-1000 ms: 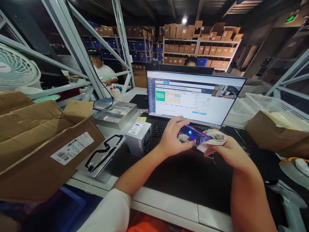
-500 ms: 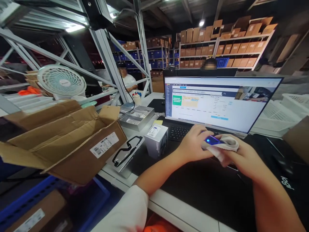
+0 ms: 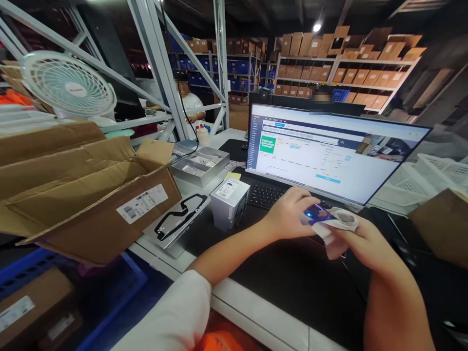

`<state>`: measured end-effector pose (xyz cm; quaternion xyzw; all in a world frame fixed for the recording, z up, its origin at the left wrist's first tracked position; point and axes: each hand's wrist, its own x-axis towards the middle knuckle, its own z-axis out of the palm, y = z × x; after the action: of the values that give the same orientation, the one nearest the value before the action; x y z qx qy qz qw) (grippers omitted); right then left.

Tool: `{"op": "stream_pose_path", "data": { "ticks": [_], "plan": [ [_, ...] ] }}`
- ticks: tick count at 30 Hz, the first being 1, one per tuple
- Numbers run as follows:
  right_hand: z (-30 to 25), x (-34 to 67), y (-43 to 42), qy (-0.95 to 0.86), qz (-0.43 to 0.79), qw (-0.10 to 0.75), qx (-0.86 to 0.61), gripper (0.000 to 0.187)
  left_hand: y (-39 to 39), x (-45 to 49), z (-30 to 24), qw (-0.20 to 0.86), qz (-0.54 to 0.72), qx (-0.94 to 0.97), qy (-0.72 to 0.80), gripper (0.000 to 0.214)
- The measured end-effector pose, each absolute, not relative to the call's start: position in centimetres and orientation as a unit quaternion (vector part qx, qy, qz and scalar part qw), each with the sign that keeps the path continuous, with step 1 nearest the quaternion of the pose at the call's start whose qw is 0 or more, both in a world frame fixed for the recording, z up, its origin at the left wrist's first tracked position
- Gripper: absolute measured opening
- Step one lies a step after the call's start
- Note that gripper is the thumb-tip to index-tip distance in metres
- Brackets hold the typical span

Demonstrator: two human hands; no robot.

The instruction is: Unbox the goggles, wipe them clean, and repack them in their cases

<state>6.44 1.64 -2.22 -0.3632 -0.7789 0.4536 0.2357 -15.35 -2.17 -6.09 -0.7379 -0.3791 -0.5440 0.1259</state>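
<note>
My left hand point(image 3: 291, 214) pinches one end of a shiny blue-purple mirrored lens point(image 3: 319, 213), which looks like part of a pair of glasses. A bright blue spot of light shows on it. In my right hand point(image 3: 361, 239) is a white cloth point(image 3: 334, 243), bunched around the lens's other end, with a loose corner hanging down. Cloth and fingers hide much of the lens. Both hands are above the black desk mat point(image 3: 292, 287), in front of the monitor point(image 3: 303, 151). Left of them stands a grey product box point(image 3: 230, 207).
A flat box with a black glasses outline point(image 3: 179, 217) lies beside an open carton point(image 3: 106, 204). Behind are a divided grey tray point(image 3: 201, 165) and a keyboard point(image 3: 265, 195). A fan point(image 3: 69, 85) and a metal upright point(image 3: 157, 63) stand left; a person sits beyond.
My view has turned and tilted a little, so the desk things sit further left and higher. Both hands still hold the lens and cloth, with slight shifts in the fingers.
</note>
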Motion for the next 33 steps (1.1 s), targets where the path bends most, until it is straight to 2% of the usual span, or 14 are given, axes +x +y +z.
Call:
{"op": "stream_pose_path", "data": {
  "ticks": [2, 5, 10, 16, 19, 23, 28, 33],
  "plan": [
    [-1.8, 6.9, 1.6, -0.757, 0.491, 0.234, -0.363, 0.046, -2.3, -16.2, -5.4, 0.104, -0.582, -0.709, -0.384, 0.048],
    [-1.5, 6.6, 1.2, -0.758, 0.478, 0.263, -0.358, 0.041, -2.3, -16.7, -5.2, 0.080, -0.604, -0.688, -0.394, 0.049],
    [-1.9, 5.3, 0.7, -0.791, 0.402, 0.275, -0.371, 0.032, -2.0, -15.1, -6.4, 0.110, -0.522, -0.752, -0.387, 0.037],
    [-1.5, 7.2, 2.0, -0.752, 0.503, 0.250, -0.346, 0.057, -2.4, -16.4, -5.0, 0.068, -0.596, -0.686, -0.412, 0.042],
    [-1.3, 7.6, 1.9, -0.759, 0.503, 0.233, -0.342, 0.038, -2.3, -16.8, -4.8, 0.042, -0.619, -0.664, -0.418, 0.041],
    [-1.1, 6.6, 0.8, -0.772, 0.477, 0.240, -0.345, 0.018, -2.0, -15.2, -6.0, 0.082, -0.588, -0.699, -0.398, 0.044],
    [-0.9, 6.4, 0.5, -0.777, 0.463, 0.239, -0.355, 0.010, -1.9, -14.1, -6.7, 0.088, -0.579, -0.714, -0.384, 0.043],
    [-0.7, 8.6, 1.7, -0.751, 0.519, 0.235, -0.334, 0.017, -2.2, -15.0, -5.7, 0.040, -0.623, -0.662, -0.415, 0.043]
  ]
}}
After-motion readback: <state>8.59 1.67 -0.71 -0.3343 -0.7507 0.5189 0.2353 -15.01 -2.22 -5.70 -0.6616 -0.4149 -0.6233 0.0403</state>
